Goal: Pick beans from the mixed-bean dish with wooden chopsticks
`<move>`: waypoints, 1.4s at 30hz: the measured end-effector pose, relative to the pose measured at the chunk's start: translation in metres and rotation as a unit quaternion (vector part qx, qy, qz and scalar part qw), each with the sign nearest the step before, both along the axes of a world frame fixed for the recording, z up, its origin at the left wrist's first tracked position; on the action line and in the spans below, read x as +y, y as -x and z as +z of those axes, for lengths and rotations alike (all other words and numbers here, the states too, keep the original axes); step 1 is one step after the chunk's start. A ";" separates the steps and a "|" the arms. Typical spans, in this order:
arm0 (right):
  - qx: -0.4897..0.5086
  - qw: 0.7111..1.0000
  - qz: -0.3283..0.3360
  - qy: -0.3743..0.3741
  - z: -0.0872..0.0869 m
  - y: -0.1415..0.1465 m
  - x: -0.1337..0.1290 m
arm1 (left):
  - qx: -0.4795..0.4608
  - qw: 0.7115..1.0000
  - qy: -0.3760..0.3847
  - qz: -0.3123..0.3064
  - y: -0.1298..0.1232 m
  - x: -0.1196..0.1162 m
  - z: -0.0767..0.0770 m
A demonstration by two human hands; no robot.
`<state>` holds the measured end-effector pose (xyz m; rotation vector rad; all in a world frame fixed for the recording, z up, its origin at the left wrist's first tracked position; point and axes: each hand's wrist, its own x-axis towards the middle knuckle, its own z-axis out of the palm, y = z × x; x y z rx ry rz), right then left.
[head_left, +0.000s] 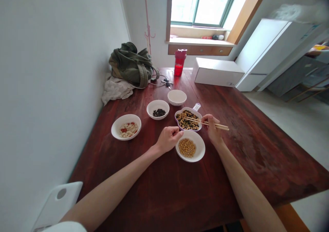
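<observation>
My right hand (pixel 212 127) is closed round a pair of wooden chopsticks (pixel 214 124). Their tips reach into a purple-rimmed white dish with a short handle (pixel 197 107), which holds mixed yellow beans and dark bits. Closest to me stands a white bowl (pixel 200 154) with yellow soybeans (pixel 187 147) in its middle. My left hand (pixel 168 138) is closed at this bowl's left rim, thumb against the edge; its curled fingers are partly hidden. Farther left, one white bowl (pixel 151 106) contains black beans (pixel 159 112), and another white bowl (pixel 114 129) contains pale and red pieces (pixel 128 129).
Behind the dish is a white bowl (pixel 177 97) with nothing visible inside. A green bag (pixel 133 65), a cloth (pixel 117 88), keys (pixel 167 83), a red bottle (pixel 180 63) and a white box (pixel 218 72) line the far side of the wooden table (pixel 257 136). A wall borders the left.
</observation>
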<state>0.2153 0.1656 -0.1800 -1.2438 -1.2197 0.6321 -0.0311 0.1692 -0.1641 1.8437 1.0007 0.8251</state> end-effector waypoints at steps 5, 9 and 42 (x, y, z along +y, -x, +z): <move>0.007 1.000 -0.024 0.002 0.001 0.002 0.000 | -0.001 1.000 -0.002 0.000 0.000 0.000 -0.002; 0.019 0.999 -0.037 0.007 0.000 0.000 0.001 | -0.003 1.000 0.001 0.000 0.000 0.000 -0.003; 0.224 0.970 0.085 -0.040 0.029 -0.015 -0.001 | 0.004 1.000 0.001 -0.002 0.000 -0.001 0.000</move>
